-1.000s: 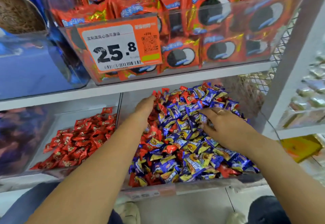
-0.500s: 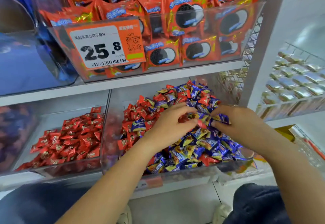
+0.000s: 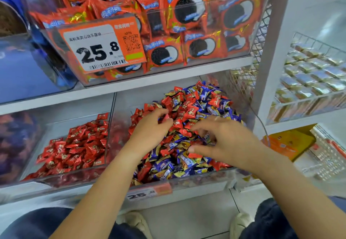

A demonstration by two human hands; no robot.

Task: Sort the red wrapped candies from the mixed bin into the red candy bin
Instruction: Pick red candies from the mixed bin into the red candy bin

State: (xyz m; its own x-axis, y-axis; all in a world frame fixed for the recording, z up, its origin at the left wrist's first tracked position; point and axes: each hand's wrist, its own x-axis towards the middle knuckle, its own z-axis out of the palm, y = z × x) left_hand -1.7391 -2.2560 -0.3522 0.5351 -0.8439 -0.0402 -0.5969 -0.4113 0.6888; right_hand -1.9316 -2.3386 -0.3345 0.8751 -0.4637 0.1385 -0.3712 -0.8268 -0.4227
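Over mixed bin (image 3: 187, 182), both hands

Both hands forward, left (image 3: 149, 132) fingers curled, right (image 3: 226, 143) fingers spread.

We cannot see the left hand (image 3: 149, 132) fingertips, buried among wrappers in the mixed bin (image 3: 187, 184); whether they grip a candy is unclear. Right hand (image 3: 224, 143) motion-blurred, fingers perhaps spread. Cookie bin (image 3: 215, 58) cut by top edge. Far-left bin (image 3: 16, 145) contents too blurred to identify
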